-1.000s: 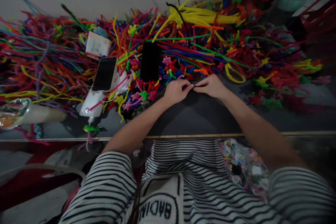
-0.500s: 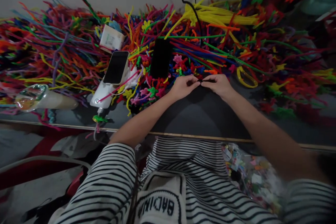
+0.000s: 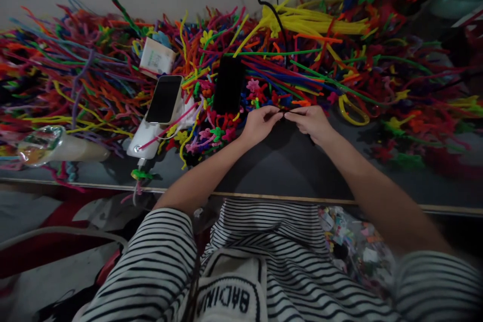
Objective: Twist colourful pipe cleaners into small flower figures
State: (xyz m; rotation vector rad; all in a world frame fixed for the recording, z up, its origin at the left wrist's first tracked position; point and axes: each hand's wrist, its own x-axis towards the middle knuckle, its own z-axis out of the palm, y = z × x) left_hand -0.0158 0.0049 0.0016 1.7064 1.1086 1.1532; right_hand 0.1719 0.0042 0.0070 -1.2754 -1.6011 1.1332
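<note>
My left hand (image 3: pixel 259 125) and my right hand (image 3: pixel 312 122) meet over the dark grey table, fingertips almost touching. Both are closed in a pinch on a small dark piece (image 3: pixel 283 111), mostly hidden by the fingers and too small to name. A dark tip also shows just under my right hand. Right behind the fingers lie small fuzzy pipe-cleaner shapes, among them a pink flower (image 3: pixel 252 85). To the left of my left hand are more such shapes, with a green flower (image 3: pixel 217 134) in the group.
A heap of coloured pipe cleaners (image 3: pixel 101 80) runs along the wall. On it lie a black phone (image 3: pixel 228 84) and a second phone (image 3: pixel 164 99) over a white power bank (image 3: pixel 143 141). A plastic cup (image 3: pixel 81 147) lies at left. Yellow-handled scissors (image 3: pixel 352 110) rest at right.
The view has shifted slightly. My hands stay together in a pinch, fingertips a little closer to each other. A dark tip now shows under my right hand.
</note>
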